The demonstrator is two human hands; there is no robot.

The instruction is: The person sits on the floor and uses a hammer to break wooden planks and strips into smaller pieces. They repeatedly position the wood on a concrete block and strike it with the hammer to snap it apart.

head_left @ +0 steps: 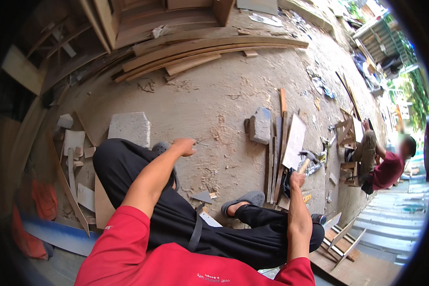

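My right hand (pixel 297 179) is closed round the wooden handle of a hammer (pixel 305 165), held beside my right knee. The hammer's metal head points up and away from me. Past my bent left knee my left hand (pixel 183 147) is closed, with its fingers curled in. A thin dark line shows at its fingertips, too small to name. Close to that hand are my grey clog (pixel 161 147) and a pale concrete block (pixel 129 127). Beyond the hammer lies a white flat board (pixel 295 140).
Long planks (pixel 209 46) lie across the far floor. A second concrete block (pixel 260 126) stands beside upright-lying wood strips (pixel 274 159). Wood offcuts (pixel 74 143) are heaped at left. At right a person in a dark red shirt (pixel 387 170) sits by a wooden stand (pixel 349 131).
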